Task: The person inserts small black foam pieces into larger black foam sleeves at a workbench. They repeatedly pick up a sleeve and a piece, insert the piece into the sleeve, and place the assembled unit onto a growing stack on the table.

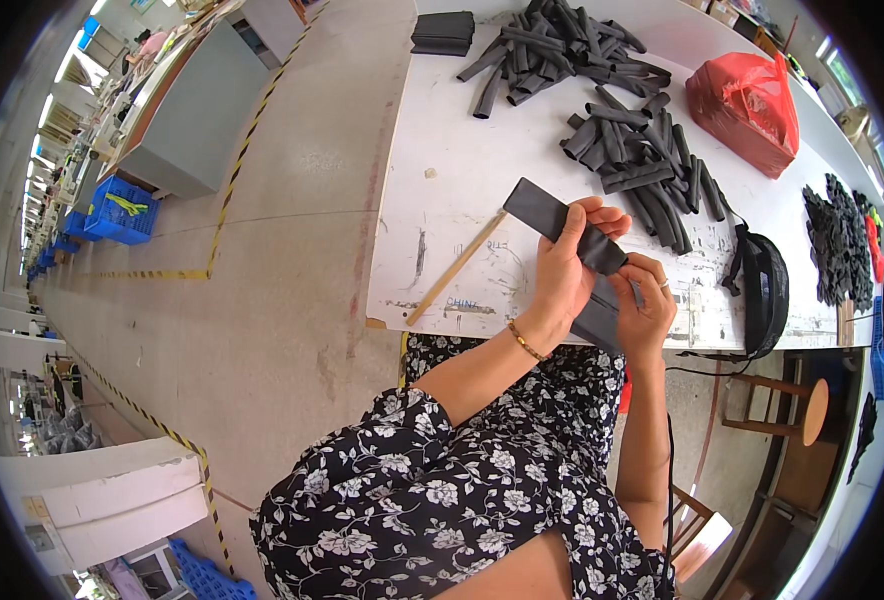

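Over the near edge of the white table (432, 215), both my hands hold a flat black fabric-like strip (539, 208). My left hand (560, 270) is closed round its middle, thumb on top, with one end sticking out to the upper left. The fingertips of my right hand (646, 308) pinch the strip at its lower right end. Another flat black piece (598, 322) shows below and between my hands; whether it is part of the same strip I cannot tell. A thin wooden stick (457, 268) lies slantwise on the table, left of my left hand.
Rolled black tubes lie in heaps (652, 165) at the far side, beside a flat black stack (442, 34). To the right are a red plastic bag (747, 112), a black pouch (765, 290) and a pile of black pieces (836, 245). A wooden stool (814, 412) stands below.
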Action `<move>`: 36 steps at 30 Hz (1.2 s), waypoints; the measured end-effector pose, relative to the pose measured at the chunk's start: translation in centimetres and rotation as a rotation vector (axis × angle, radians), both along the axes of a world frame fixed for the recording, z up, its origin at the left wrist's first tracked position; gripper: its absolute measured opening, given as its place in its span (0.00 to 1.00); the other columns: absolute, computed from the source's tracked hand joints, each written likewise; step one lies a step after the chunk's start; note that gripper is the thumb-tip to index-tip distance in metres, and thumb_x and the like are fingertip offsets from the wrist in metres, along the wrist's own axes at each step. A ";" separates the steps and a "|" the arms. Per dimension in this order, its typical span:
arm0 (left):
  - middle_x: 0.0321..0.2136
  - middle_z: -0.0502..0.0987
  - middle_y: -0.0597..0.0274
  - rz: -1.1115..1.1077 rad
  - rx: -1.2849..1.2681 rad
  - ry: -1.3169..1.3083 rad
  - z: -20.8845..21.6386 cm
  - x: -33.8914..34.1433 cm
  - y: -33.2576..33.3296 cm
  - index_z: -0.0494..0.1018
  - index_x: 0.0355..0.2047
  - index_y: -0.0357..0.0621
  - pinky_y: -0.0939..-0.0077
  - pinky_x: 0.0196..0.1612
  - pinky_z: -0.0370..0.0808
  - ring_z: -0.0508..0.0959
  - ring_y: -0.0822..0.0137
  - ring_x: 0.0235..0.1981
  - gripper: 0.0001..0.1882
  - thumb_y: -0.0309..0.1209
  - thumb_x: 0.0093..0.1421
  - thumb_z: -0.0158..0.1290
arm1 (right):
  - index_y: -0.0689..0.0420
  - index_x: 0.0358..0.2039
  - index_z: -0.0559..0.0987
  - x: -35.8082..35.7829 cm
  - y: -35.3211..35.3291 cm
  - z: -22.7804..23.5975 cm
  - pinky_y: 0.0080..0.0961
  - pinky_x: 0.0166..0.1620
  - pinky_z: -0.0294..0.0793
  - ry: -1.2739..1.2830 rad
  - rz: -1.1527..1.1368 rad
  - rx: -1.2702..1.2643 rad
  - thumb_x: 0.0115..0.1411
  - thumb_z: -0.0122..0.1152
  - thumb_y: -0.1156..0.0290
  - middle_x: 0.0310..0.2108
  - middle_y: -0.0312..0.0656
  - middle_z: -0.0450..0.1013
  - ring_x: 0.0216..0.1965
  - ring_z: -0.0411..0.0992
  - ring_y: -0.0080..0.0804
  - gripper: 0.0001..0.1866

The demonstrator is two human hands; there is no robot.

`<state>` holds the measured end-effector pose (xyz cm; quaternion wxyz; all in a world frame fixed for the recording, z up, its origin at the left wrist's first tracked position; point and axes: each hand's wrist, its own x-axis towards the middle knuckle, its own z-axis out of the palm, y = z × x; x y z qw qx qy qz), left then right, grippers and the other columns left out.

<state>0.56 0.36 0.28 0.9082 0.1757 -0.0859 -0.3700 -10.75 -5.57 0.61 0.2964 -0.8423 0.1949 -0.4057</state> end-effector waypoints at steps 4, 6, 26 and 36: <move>0.39 0.78 0.50 0.024 0.019 -0.017 0.3 0.1 -0.2 0.69 0.46 0.33 0.61 0.53 0.75 0.79 0.54 0.44 0.18 0.39 0.70 0.45 | 0.66 0.33 0.77 0.4 0.4 0.1 0.23 0.41 0.74 -0.125 0.101 0.437 0.56 0.67 0.76 0.35 0.40 0.75 0.34 0.75 0.28 0.08; 0.40 0.78 0.48 0.028 0.042 -0.091 0.3 0.0 -0.4 0.68 0.47 0.33 0.60 0.53 0.74 0.79 0.53 0.45 0.19 0.40 0.70 0.44 | 0.64 0.33 0.76 1.5 1.0 -0.7 0.19 0.39 0.72 -0.151 -0.014 0.625 0.58 0.67 0.72 0.32 0.35 0.73 0.35 0.71 0.20 0.10; 0.33 0.80 0.55 0.049 -0.012 -0.270 -3.2 5.9 4.8 0.76 0.37 0.39 0.60 0.49 0.81 0.81 0.61 0.37 0.06 0.28 0.61 0.57 | 0.63 0.35 0.77 -0.6 1.6 2.2 0.22 0.36 0.70 -0.216 0.055 0.134 0.52 0.66 0.83 0.29 0.41 0.73 0.31 0.71 0.30 0.09; 0.34 0.81 0.53 0.006 -0.043 -0.379 -1.3 6.0 5.4 0.75 0.37 0.42 0.53 0.49 0.79 0.82 0.57 0.37 0.07 0.32 0.63 0.55 | 0.60 0.35 0.82 -1.1 1.2 2.1 0.20 0.33 0.68 -0.192 0.043 0.054 0.49 0.67 0.85 0.30 0.38 0.72 0.30 0.69 0.27 0.12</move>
